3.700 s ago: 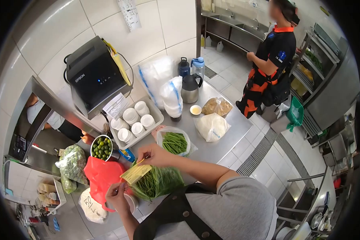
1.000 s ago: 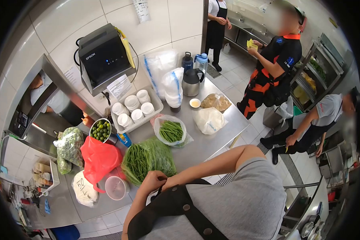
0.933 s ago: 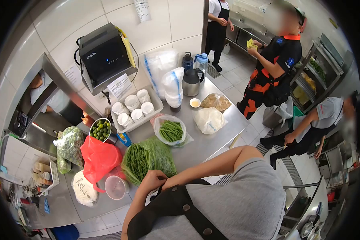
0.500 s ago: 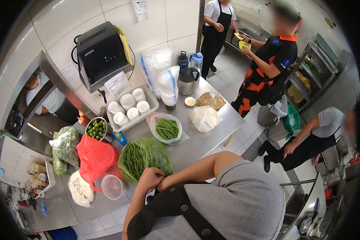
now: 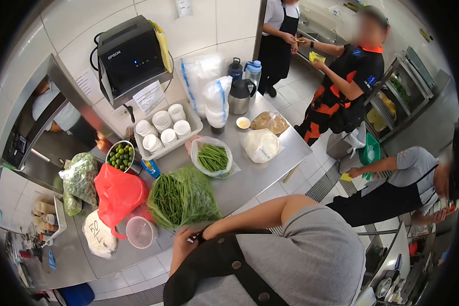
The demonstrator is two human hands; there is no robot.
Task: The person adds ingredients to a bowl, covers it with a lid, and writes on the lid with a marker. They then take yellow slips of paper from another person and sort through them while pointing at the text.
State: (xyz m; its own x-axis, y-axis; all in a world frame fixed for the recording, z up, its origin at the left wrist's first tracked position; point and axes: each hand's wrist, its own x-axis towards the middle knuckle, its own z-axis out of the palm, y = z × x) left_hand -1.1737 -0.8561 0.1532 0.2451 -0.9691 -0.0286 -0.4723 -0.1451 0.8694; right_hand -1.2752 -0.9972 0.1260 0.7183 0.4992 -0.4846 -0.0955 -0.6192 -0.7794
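Close to my body at the table's front edge, my left hand (image 5: 183, 241) has its fingers curled in around a small dark and light object that I cannot make out. From the right, my right forearm (image 5: 234, 223) reaches across to the same spot; the apron and the left hand mostly hide its fingers. Just beyond both hands lies a large clear bag of long green beans (image 5: 181, 199). A smaller open bag of cut green beans (image 5: 212, 157) sits behind it. To the left are a clear plastic tub (image 5: 141, 232) and a red plastic bag (image 5: 118, 191).
Behind stand a tray of white cups (image 5: 161, 127), a bowl of green limes (image 5: 121, 156) and a steel jug (image 5: 239, 97). A white bag marked 50 (image 5: 100, 234) lies left. Coworkers stand beyond the table and at right, one holding yellow paper (image 5: 317, 56).
My hands have drawn down and back, away from the large bean bag. The coworker at right has stretched an arm towards the green bin, and the two at the back have brought their hands together.
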